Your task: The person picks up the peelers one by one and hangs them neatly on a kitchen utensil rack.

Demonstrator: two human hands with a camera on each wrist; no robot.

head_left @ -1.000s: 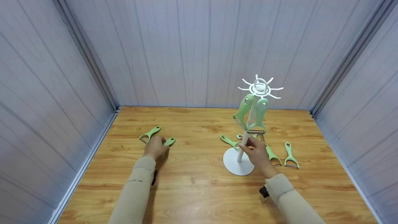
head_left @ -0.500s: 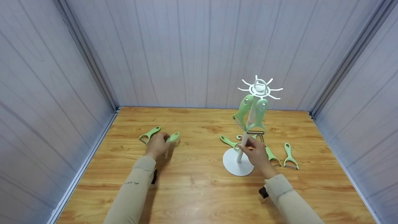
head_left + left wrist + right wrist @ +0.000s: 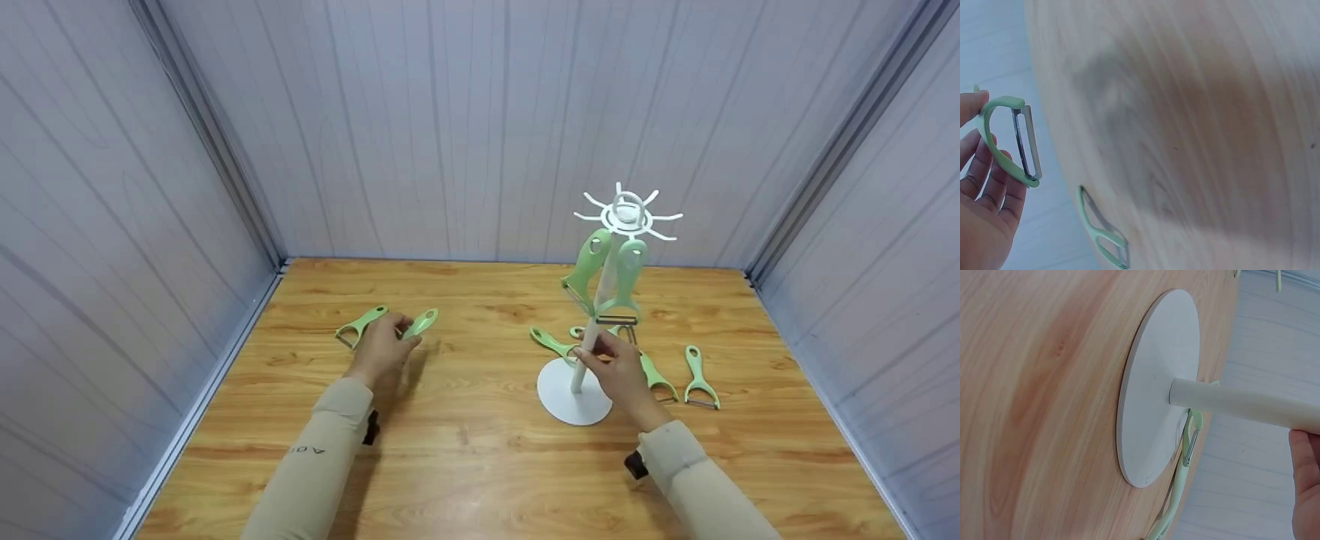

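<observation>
My left hand (image 3: 382, 346) holds a green Y-shaped peeler (image 3: 421, 322) just above the table. In the left wrist view, thumb and fingers pinch that peeler near its head, blade turned outward. Another green peeler (image 3: 361, 324) lies on the wood beside this hand. My right hand (image 3: 621, 375) grips the white pole (image 3: 1241, 402) of an upright stand low down, above its round base (image 3: 562, 401). Two peelers hang side by side from the front hooks of the stand's top, a left one (image 3: 587, 266) and a right one (image 3: 628, 281). Other hooks are bare.
Several more green peelers lie around the stand: one behind the base (image 3: 551, 342), one partly hidden by my right hand (image 3: 654, 375), one farther right (image 3: 695, 367). Pale panel walls (image 3: 465, 135) enclose the wooden table (image 3: 465, 465) at back and sides.
My left hand has raised the peeler off the table; its handle end has swung upward and moved slightly right. The right hand keeps its hold on the pole, and the stand stays put.
</observation>
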